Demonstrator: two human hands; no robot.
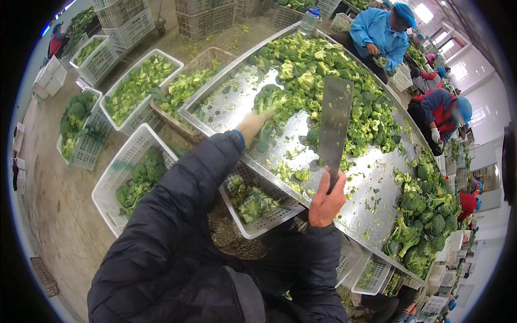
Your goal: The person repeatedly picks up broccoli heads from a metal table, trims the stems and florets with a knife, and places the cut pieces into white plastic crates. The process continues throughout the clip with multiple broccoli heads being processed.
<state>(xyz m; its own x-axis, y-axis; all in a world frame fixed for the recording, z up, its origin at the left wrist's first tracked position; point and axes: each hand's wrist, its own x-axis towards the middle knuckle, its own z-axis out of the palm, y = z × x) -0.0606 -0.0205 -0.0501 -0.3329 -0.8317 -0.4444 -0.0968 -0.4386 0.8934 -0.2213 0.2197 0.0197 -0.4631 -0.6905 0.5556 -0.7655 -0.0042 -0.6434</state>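
My right hand [328, 200], bare, grips the short dark handle of a wide cleaver [336, 117]. Its flat blade points away from me over the metal table [373, 177], in front of a heap of cut broccoli florets [315, 76]. My left hand [253, 126] wears a light knit glove and reaches over the table's near left part. Its fingers touch green broccoli [271, 99] at the edge of the heap; whether they close around a piece is hidden. At the table's right end lie whole broccoli heads [420, 214].
Below the near edge stands a white crate [250, 232] with broccoli pieces. More crates stand left: a white one [107, 202], a brown one [216, 52] and a white one full of florets [175, 62]. A water bottle [309, 20] stands at the far corner. Co-workers [377, 36] sit across the table.
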